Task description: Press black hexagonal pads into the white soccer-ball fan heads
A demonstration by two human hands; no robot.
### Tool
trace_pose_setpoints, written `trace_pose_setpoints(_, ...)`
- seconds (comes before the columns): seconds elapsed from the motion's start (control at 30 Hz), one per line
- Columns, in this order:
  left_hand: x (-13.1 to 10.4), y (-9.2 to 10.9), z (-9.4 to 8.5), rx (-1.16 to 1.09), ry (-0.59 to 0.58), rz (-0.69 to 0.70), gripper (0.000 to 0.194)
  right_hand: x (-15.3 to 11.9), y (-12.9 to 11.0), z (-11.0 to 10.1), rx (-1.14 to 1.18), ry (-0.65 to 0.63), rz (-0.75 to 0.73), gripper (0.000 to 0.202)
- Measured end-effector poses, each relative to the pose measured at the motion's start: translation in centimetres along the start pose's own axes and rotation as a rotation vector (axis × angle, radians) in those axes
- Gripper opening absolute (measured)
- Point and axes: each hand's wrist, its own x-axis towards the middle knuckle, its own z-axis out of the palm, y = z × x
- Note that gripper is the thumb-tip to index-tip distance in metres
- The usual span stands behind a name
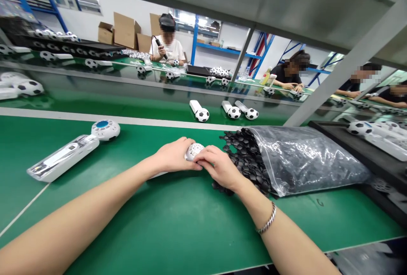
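Gripping the white ball-shaped head of a device, the left hand closes around its side; the right hand has fingertips pinched together against it. Loose black pieces spill from a clear plastic bag just right on the green worktop; another white device lies left.

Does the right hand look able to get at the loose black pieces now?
Probably yes: the black pieces lie beside the right hand with nothing in between, though its fingers are at the white ball.
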Motion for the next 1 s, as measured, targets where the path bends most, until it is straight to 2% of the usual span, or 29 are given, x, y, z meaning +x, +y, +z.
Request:
trace_pose_setpoints(0.13, 0.0, 0.2, -0.1, -0.013, 0.027, -0.001, 0.059, 0.1, 0.0, 0.5, 0.070, 0.117, 0.081, 0.014)
trace_pose_setpoints(0.23, 0.1, 0.1, -0.2, -0.030, 0.012, -0.002, 0.058, 0.1, 0.4, 0.6, 0.102, 0.168, 0.168, 0.026)
trace_pose_setpoints(0.37, 0.2, 0.0, -0.1, -0.033, 0.007, -0.002, 0.060, 0.0, 1.0, 0.9, 0.156, 0.110, 0.255, 0.040)
trace_pose_setpoints(0.57, 0.2, -0.3, 0.0, -0.052, 0.021, 0.011, 0.060, 0.0, 0.7, 0.8, 0.188, 0.033, 0.308, 0.040)
trace_pose_setpoints(0.73, 0.2, -0.4, -0.2, -0.078, -0.006, 0.029, 0.057, 0.0, 0.6, 0.6, 0.194, 0.044, 0.304, 0.041)
trace_pose_setpoints(0.87, 0.2, -0.2, -0.1, -0.075, 0.007, -0.007, 0.055, 0.1, 0.6, 0.9, 0.208, 0.053, 0.299, 0.038)
trace_pose_setpoints(1.0, 0.2, 0.1, 0.1, -0.085, 0.022, -0.019, 0.053, 0.3, 1.4, 0.6, 0.244, 0.070, 0.310, 0.035)
